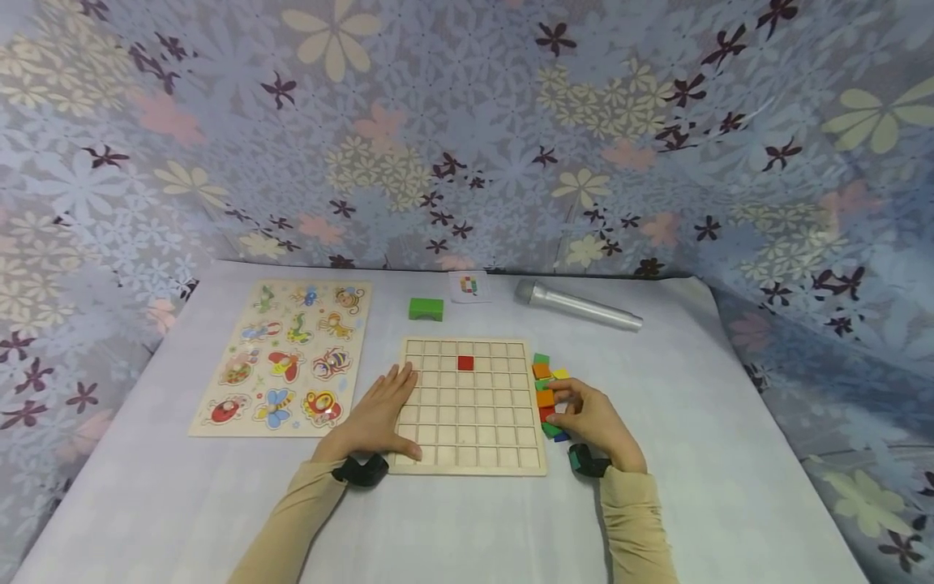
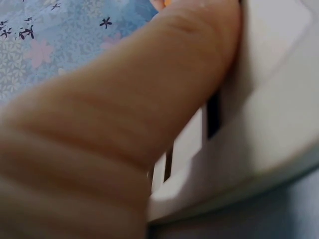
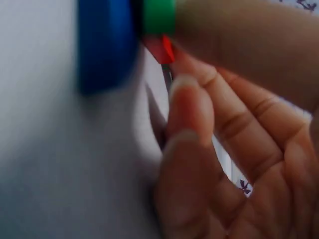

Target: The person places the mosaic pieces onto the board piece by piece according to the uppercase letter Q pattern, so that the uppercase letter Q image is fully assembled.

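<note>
A wooden grid board (image 1: pixel 467 469) lies flat, with one red tile (image 1: pixel 465 363) in a square of an upper row. My left hand (image 1: pixel 375 414) rests spread on its left edge; the thumb (image 2: pixel 124 94) fills much of the left wrist view. Right of the board, my right hand (image 1: pixel 593 415) is at a heap of coloured tiles, thumb and forefinger apart around an orange tile (image 1: pixel 546 398) and a red tile (image 1: pixel 547 414). In the right wrist view, the bent fingers are beside a green tile (image 3: pixel 159 16) and a blue tile (image 3: pixel 107 45); firm contact is unclear.
A wooden insect picture board (image 1: pixel 292 365) lies at the left. Behind the grid are a green block (image 1: pixel 426 309), a small pattern card (image 1: pixel 469 286) and a silver microphone-shaped object (image 1: pixel 580 305). Flowered cloth (image 1: pixel 467 138) hangs behind the white table (image 1: pixel 452 527).
</note>
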{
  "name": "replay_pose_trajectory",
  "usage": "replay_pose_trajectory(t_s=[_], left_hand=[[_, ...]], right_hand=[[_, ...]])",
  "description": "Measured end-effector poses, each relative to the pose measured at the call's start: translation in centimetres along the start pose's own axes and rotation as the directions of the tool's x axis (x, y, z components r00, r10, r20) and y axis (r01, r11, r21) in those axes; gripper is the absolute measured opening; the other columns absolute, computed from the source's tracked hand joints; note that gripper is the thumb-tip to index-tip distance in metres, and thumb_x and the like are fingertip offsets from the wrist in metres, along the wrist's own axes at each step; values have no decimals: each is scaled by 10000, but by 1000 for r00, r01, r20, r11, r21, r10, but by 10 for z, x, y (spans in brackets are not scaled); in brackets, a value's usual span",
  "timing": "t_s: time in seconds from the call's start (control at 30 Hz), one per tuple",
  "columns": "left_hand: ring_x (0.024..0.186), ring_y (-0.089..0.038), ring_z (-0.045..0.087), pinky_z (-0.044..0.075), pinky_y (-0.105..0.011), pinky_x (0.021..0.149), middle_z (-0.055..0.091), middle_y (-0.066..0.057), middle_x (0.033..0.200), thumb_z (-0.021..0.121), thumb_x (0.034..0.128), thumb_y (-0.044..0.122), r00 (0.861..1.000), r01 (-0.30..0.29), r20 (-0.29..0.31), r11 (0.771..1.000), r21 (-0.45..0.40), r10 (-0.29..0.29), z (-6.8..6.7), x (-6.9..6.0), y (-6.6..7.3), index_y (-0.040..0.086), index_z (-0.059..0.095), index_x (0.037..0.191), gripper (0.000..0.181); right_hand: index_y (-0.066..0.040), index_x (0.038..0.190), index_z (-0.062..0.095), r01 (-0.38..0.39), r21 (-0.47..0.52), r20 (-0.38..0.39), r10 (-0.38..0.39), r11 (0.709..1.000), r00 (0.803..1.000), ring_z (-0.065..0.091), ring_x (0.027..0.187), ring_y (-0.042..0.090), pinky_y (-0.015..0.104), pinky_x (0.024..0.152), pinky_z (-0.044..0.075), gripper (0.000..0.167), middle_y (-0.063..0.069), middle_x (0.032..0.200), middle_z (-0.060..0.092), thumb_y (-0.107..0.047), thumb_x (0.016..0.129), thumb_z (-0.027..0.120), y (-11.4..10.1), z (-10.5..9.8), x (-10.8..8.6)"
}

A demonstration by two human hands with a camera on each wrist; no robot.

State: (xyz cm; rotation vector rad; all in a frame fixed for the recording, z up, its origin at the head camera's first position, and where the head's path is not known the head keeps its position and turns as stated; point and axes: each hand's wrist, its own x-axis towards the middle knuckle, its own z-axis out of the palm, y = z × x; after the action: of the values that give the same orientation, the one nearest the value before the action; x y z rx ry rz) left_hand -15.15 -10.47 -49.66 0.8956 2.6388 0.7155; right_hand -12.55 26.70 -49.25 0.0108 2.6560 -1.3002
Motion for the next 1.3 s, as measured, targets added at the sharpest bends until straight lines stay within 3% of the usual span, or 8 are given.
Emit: replay_pose_trajectory(t_s=[0.47,0.57,0.67,0.73,0.87,1.0,1.17,1.3], left_hand=[[1483,-460,25,86,-590,1203,46,-272,1602,837,625,531,1000,2,8,1000,2,-2,2,1,-2,-91,115,1511,1301],[1488,-450,16,76,-581,1209,40,-262,1606,845,624,514,1000,10,9,1000,-5,-10,1,0,-1,-84,114,1514,1298],[1489,-447,15,78,-580,1209,41,-259,1607,850,625,504,1000,11,4,1000,-9,-11,1,0,-1,-84,115,1514,1295],[1489,-447,14,79,-582,1208,37,-258,1608,849,624,506,1000,10,6,1000,-10,-10,1,0,-1,-82,111,1515,1299],[1488,-449,7,70,-584,1208,33,-259,1608,843,626,519,1000,14,11,1000,-16,-14,1,0,-2,-81,105,1516,1303],[1489,-447,12,74,-578,1211,39,-256,1609,843,624,521,1000,18,8,1000,0,-18,1,0,-3,-80,112,1516,1301],[1495,-431,10,67,-563,1218,37,-237,1616,845,631,513,1000,20,14,1000,4,-20,1,2,-1,-72,122,1519,1286],[1497,-425,10,65,-560,1220,37,-230,1618,853,624,502,1000,30,9,999,-17,-30,0,1,0,-68,130,1520,1285]], right_hand=[[-8,1198,581,32,-45,69,-29,998,997,476,716,166,230,569,408,404,94,895,555,-9,820,725,-17,1,-6],[-11,1184,577,-25,-57,29,27,998,999,507,725,164,230,606,414,404,87,859,588,-74,824,747,-16,1,-4],[-24,1162,586,-104,-47,-67,101,993,993,538,728,136,218,620,425,404,110,863,660,-158,826,766,-12,1,-1],[-18,1146,594,-141,-9,-116,139,990,983,551,668,131,221,578,440,379,140,896,694,-183,844,751,-9,1,2],[-14,1117,624,-169,59,-137,176,984,975,515,512,120,238,482,435,292,151,920,713,-187,892,693,-5,-1,6],[-27,1126,653,-177,68,-120,184,982,976,466,442,107,241,450,386,309,58,762,699,-214,884,698,-9,-6,10],[-26,1159,649,-206,81,-44,210,975,977,419,410,94,227,446,354,366,-28,539,559,-208,849,717,-24,-8,15],[-4,1172,646,-191,86,22,190,978,982,424,413,83,228,449,377,380,-15,571,602,-196,852,716,-39,-6,22]])
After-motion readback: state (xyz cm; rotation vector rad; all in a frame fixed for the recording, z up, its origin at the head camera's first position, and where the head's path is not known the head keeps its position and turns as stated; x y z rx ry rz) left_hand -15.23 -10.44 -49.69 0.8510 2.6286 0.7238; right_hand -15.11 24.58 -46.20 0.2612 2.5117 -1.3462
